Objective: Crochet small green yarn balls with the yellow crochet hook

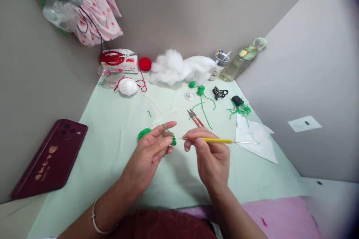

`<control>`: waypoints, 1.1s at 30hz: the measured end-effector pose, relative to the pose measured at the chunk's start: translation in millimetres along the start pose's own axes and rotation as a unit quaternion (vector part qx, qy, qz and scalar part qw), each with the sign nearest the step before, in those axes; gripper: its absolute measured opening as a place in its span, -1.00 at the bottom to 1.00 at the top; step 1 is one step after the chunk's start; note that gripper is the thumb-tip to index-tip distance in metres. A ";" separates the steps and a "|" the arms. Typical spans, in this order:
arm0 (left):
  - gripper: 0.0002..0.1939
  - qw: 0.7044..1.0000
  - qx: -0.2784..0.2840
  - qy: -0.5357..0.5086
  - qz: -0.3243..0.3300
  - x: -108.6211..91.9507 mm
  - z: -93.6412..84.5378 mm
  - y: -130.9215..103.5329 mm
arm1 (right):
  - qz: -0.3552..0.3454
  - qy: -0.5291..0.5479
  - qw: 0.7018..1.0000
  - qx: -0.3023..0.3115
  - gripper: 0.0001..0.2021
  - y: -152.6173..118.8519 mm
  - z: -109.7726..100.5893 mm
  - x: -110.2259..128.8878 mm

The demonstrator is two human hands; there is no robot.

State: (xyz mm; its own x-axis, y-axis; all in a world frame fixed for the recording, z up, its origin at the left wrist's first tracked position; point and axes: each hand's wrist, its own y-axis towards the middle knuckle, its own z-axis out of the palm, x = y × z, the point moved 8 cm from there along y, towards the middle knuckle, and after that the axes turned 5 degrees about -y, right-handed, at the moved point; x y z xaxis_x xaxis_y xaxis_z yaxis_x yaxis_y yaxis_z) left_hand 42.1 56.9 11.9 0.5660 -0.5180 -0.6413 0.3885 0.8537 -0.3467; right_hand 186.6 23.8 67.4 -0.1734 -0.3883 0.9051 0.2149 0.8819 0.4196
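Between the thumb and fingers of my left hand (151,149) is a small green crochet piece (174,142), with green yarn running up over the raised index finger. My right hand (210,153) grips a crochet hook (218,140) by its yellow handle. The hook's thin metal tip points left and reaches the green piece; whether it is inside a stitch I cannot tell. A ball of green yarn (144,133) lies just behind my left hand and is partly hidden by it. Thread snips (196,118) with orange handles lie beyond my right hand.
White stuffing (179,67) is heaped against the wall, beside red yarn (145,64) and white yarn (128,86). Small green pieces (201,90), a black hair claw (220,93) and a bottle (241,61) stand right. A dark red phone (53,157) is at left.
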 end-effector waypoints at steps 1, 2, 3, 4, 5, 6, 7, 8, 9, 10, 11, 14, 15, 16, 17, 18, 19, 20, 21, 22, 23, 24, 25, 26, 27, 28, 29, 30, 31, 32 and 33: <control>-0.65 1.000 0.001 0.023 0.014 -1.5 0.7 -0.4 | 0.012 0.012 1.000 0.014 -0.81 0.5 3.1 -2.6; -0.65 0.999 0.000 0.043 0.025 -2.3 1.4 -1.2 | 0.021 0.015 0.999 0.024 -0.83 0.7 5.4 -5.1; -0.65 0.998 -0.001 0.056 0.033 -2.6 2.0 -2.3 | 0.029 0.017 0.999 0.028 -0.84 0.7 6.5 -7.5; -0.66 0.997 -0.001 0.063 0.037 -2.3 2.5 -3.3 | 0.038 0.025 0.999 0.027 -0.85 0.7 6.3 -10.1; -0.67 0.997 -0.001 0.064 0.037 -1.8 2.9 -4.2 | 0.050 0.041 0.998 0.023 -0.86 0.9 5.5 -13.1; -0.68 0.997 0.002 0.062 0.036 -1.3 3.4 -4.9 | 0.064 0.065 0.996 0.022 -0.86 1.1 5.0 -16.3; -0.68 0.998 0.006 0.060 0.034 -1.2 4.0 -5.3 | 0.080 0.089 0.993 0.023 -0.85 1.6 4.9 -19.3; -0.69 0.998 0.012 0.057 0.033 -1.6 4.6 -5.4 | 0.094 0.112 0.989 0.023 -0.85 2.4 5.0 -21.7; -0.70 0.998 0.017 0.055 0.033 -2.3 5.2 -5.3 | 0.108 0.129 0.985 0.024 -0.84 3.4 5.2 -23.4; -0.70 0.998 0.022 0.054 0.032 -3.0 5.5 -5.0 | 0.117 0.142 0.983 0.023 -0.82 4.6 5.2 -24.1; -0.71 0.998 0.024 0.054 0.031 -3.9 5.6 -4.8 | 0.122 0.150 0.981 0.022 -0.80 5.9 5.1 -23.9; -0.71 0.997 0.022 0.063 0.035 -7.0 4.9 -4.8 | 0.113 0.146 0.982 0.028 -0.77 8.6 4.5 -19.6; -0.72 0.997 0.018 0.067 0.039 -8.2 4.3 -5.3 | 0.107 0.135 0.985 0.031 -0.76 8.6 3.9 -17.7; -0.72 0.996 0.015 0.071 0.044 -9.2 3.8 -5.9 | 0.097 0.117 0.988 0.033 -0.76 8.1 2.7 -15.5; -0.73 0.996 0.012 0.076 0.049 -9.8 3.3 -6.6 | 0.084 0.092 0.992 0.035 -0.76 7.3 1.2 -12.6; -0.73 0.995 0.010 0.082 0.054 -10.2 2.8 -7.2 | 0.064 0.059 0.996 0.036 -0.77 6.2 -0.4 -8.8; -0.73 0.994 0.009 0.090 0.058 -10.4 2.4 -7.7 | 0.039 0.020 0.998 0.038 -0.78 4.8 -1.7 -3.7; -0.73 0.993 0.007 0.099 0.065 -10.7 1.8 -8.0 | 0.006 -0.022 0.999 0.041 -0.78 3.0 -2.1 2.6; -0.73 0.991 0.005 0.108 0.072 -11.2 1.1 -8.1 | -0.033 -0.064 0.996 0.046 -0.78 0.7 -1.3 9.8; -0.72 0.990 0.002 0.118 0.080 -11.8 0.5 -8.0 | -0.073 -0.104 0.990 0.054 -0.77 -2.1 0.6 17.1; -0.71 0.988 -0.002 0.126 0.088 -12.5 -0.3 -7.8 | -0.115 -0.140 0.982 0.060 -0.76 -5.4 3.3 24.0; -0.69 0.987 -0.007 0.133 0.094 -13.1 -0.8 -7.6 | -0.153 -0.173 0.971 0.065 -0.75 -8.9 6.3 30.1; -0.67 0.986 -0.011 0.136 0.097 -13.7 -1.2 -7.4 | -0.184 -0.199 0.960 0.066 -0.75 -12.1 9.1 34.7; -0.65 0.985 -0.015 0.138 0.099 -14.1 -1.2 -7.3 | -0.208 -0.217 0.952 0.062 -0.75 -14.6 10.9 38.2; -0.63 0.985 -0.019 0.138 0.099 -14.5 -1.1 -7.4 | -0.222 -0.227 0.947 0.056 -0.75 -16.0 11.9 40.1; -0.63 0.985 -0.024 0.137 0.101 -15.1 -1.2 -7.8 | -0.226 -0.229 0.946 0.049 -0.75 -16.2 12.0 40.5; -0.63 0.985 -0.029 0.137 0.101 -15.6 -1.2 -8.3 | -0.225 -0.225 0.947 0.043 -0.75 -15.7 11.6 40.3; -0.63 0.984 -0.035 0.138 0.103 -16.3 -1.4 -8.9 | -0.221 -0.222 0.949 0.041 -0.75 -14.8 11.6 39.5; -0.63 0.984 -0.041 0.139 0.105 -17.0 -1.7 -9.6 | -0.221 -0.223 0.949 0.042 -0.74 -14.2 11.9 39.0; -0.63 0.983 -0.046 0.141 0.107 -17.6 -2.0 -10.3 | -0.223 -0.227 0.947 0.045 -0.73 -14.0 12.6 38.5; -0.63 0.983 -0.050 0.141 0.109 -18.0 -2.3 -10.9 | -0.227 -0.232 0.944 0.049 -0.72 -14.5 13.3 38.1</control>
State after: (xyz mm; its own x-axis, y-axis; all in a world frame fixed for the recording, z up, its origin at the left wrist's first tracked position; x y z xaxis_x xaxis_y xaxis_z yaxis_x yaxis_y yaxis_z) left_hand 26.0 57.0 25.6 0.3978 -0.2982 -0.8677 0.1984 0.9513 -0.2360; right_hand 164.1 -0.2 94.9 -0.6341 -0.5941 0.4950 -0.0698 0.6815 0.7285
